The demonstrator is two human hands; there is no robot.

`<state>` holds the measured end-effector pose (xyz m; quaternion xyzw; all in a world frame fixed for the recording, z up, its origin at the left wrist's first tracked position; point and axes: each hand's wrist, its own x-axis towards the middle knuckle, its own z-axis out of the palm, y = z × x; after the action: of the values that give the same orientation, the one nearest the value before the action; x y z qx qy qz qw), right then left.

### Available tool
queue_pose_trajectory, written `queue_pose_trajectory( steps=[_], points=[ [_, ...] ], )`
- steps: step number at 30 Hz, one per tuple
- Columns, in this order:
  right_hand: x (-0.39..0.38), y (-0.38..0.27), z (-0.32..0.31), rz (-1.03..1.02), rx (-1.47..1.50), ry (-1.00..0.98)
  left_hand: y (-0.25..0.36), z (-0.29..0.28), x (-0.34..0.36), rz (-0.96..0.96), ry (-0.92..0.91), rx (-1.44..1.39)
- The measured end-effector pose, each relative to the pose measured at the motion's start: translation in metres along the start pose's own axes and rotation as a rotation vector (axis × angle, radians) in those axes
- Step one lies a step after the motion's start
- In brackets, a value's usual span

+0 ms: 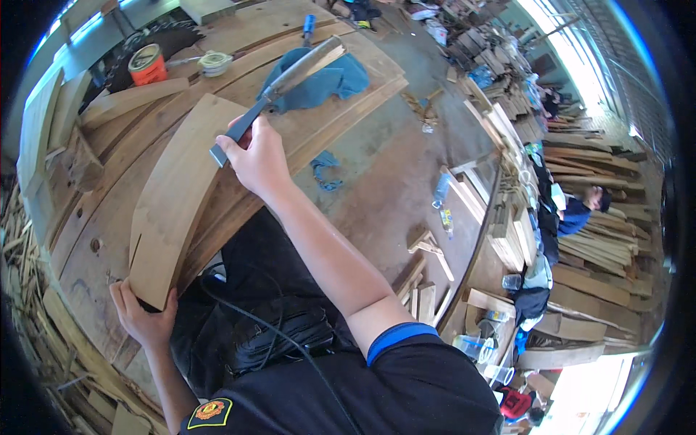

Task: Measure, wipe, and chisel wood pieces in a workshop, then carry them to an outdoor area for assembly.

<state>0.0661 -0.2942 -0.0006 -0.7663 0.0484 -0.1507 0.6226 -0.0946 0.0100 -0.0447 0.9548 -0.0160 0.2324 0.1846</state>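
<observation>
The right hand's (261,158) fingers are curled round the blade of a chisel (250,122), thumb laid along the metal, pinching it well down from the wooden handle. The cutting end points toward the left of the frame, over the edge of a curved board (177,188). The left hand (148,317) pinches that board's lower end, thumb on one edge and fingers on the other (the fingertips under it are hidden, so I cannot tell how firmly).

The board, the piece being worked, lies at a slant left of centre on a wooden workbench (87,272), with a dark slit near its lower left edge. The step in hand seems to be steadying or turning the board with the chisel at the ready; no cut shows under the blade. The next move, I'd judge, calls for settling the board flat, then bringing the chisel's edge to a chosen spot.

Farther out, a blue cloth (351,76) lies behind the chisel's handle, at the top of the frame, and an orange tin (147,67) and a roll of tape (214,64) sit at upper left. Stacked planks (594,239) fill the right side, near a person in blue (575,216).
</observation>
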Motion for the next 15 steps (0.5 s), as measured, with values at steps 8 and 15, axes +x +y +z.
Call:
queue_pose_trajectory(
  steps=[8, 15],
  points=[
    [0.032, -0.012, -0.006, -0.189, -0.467, 0.018, 0.003, -0.007, 0.002, 0.04, 0.01, 0.046],
    [0.027, -0.014, 0.025, -0.019, -0.208, -0.136, 0.004, -0.012, 0.014, 0.031, 0.044, -0.09]
  ],
)
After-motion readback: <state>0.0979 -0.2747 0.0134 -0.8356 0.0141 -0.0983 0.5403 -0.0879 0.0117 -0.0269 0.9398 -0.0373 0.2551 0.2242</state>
